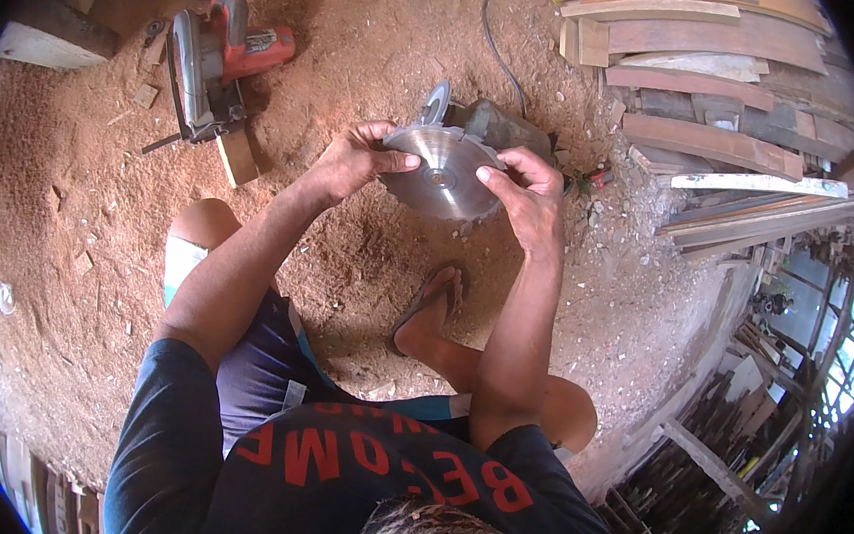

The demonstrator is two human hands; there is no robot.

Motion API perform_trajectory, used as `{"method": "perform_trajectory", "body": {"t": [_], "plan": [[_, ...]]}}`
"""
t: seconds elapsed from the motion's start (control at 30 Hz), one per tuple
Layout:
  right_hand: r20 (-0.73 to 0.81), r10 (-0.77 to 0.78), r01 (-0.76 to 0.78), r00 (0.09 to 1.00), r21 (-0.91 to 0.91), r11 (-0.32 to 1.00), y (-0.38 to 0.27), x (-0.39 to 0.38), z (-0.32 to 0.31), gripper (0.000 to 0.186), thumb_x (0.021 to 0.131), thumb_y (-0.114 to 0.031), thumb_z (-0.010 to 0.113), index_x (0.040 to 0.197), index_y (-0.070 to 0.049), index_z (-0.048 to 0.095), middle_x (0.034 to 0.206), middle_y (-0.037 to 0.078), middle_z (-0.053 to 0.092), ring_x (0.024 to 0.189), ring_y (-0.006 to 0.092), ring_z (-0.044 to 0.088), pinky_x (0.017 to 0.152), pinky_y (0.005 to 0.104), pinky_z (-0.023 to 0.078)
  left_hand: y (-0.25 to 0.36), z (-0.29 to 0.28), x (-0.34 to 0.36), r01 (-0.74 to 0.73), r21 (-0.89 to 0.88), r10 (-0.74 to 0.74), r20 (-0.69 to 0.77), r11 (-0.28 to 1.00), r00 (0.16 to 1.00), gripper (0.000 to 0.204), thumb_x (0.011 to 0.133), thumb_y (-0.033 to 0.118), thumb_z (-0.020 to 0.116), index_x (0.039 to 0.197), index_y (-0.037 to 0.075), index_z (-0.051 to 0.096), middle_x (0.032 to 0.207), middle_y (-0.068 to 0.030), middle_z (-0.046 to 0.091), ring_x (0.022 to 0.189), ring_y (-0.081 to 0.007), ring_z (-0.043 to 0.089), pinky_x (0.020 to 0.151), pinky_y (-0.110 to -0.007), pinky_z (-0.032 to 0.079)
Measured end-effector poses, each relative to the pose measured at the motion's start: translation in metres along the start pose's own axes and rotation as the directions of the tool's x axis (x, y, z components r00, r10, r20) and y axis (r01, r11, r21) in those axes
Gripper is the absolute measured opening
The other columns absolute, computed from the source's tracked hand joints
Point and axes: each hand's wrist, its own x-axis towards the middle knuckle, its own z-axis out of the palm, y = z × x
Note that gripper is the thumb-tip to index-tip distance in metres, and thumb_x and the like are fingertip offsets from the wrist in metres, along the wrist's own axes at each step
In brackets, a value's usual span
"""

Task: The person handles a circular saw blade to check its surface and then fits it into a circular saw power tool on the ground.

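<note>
L hand (357, 162) & R hand (530, 199) part-closed, pinching round saw blade (454, 197) b/w them, thumbs on near face

Blade's held above sawdust floor (102, 343); prob. stiff, fairly light for its size, slick on the flat, sharp at rim, so best gripped by flat faces, clear of teeth; grey tool body (504, 128) beyond is part hidden, can't tell if blade touches it; fingertips behind blade out of sight, teeth too small to make out
</note>
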Motion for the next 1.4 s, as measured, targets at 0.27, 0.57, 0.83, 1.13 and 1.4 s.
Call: {"method": "perform_trajectory", "body": {"t": [0.27, 0.57, 0.83, 1.13, 1.4], "plan": [[0.039, -0.046, 0.049, 0.998, -0.078, 0.996, -0.016, -0.003, 0.005, 0.016, 0.087, -0.006, 0.081, 0.097, 0.0, 0.071, 0.087, -0.003, 0.067, 0.079, 0.0049, 0.058, 0.07, 0.0237, 0.048, 0.003, -0.007, -0.006, -0.114, 0.111, 0.116, -0.014, 0.987, 0.993, 0.016, 0.085, 0.014, 0.086, 0.096, 0.009, 0.075, 0.086, 0.0047, 0.072, 0.079, -0.0079, 0.062, 0.074, -0.029, 0.05], [0.06, -0.127, 0.135, 0.99, -0.153, 0.979, -0.061, -0.025, -0.028, 0.014, 0.086, -0.004, 0.08, 0.094, 0.002, 0.07, 0.084, -0.001, 0.067, 0.08, 0.0061, 0.058, 0.071, 0.0245, 0.049, 0.063, -0.028, -0.038, -0.148, 0.386, 0.086, 0.174, 0.91, 0.981, 0.064, 0.084, 0.023, 0.085, 0.14, 0.014, 0.056, 0.129, -0.0099, 0.068, 0.121, -0.027, 0.064, 0.11, -0.048, 0.052], [-0.028, -0.17, 0.151, 0.985, -0.332, 0.931, -0.18, -0.018, -0.073, 0.012, 0.089, -0.003, 0.076, 0.097, 0.002, 0.07, 0.085, 0.002, 0.069, 0.08, 0.0083, 0.06, 0.074, 0.0254, 0.05, 0.097, -0.081, -0.059, -0.151, 0.362, 0.309, -0.429, 0.92, 0.849, 0.027, 0.099, 0.014, 0.069, 0.125, 0.005, 0.065, 0.106, -0.0043, 0.07, 0.104, -0.0136, 0.067, 0.094, -0.033, 0.054], [0.088, -0.514, 0.453, 0.853, -0.614, 0.647, -0.259, -0.002, -0.13, 0.004, 0.088, -0.003, 0.072, 0.092, -0.004, 0.071, 0.086, 0.01, 0.071, 0.083, 0.0252, 0.069, 0.081, 0.0418, 0.052, 0.059, -0.062, -0.146, -0.05, 0.517, 0.314, -0.436, 0.855, 0.843, 0.025, 0.094, 0.008, 0.072, 0.117, 0.0, 0.068, 0.103, -0.0073, 0.075, 0.096, -0.0165, 0.07, 0.086, -0.032, 0.056], [0.186, -0.827, 0.618, 0.531, -0.753, 0.228, -0.363, -0.12, -0.195, 0.012, 0.085, -0.007, 0.079, 0.094, -0.012, 0.073, 0.102, 0.0, 0.073, 0.097, 0.0156, 0.07, 0.11, 0.0481, 0.036, 0.178, 0.145, -0.263, 0.311, 0.731, 0.03, -0.412, 0.607, 0.911, 0.033, 0.09, 0.019, 0.073, 0.12, 0.006, 0.07, 0.106, -0.0148, 0.076, 0.101, -0.0308, 0.073, 0.09, -0.041, 0.056]]}}
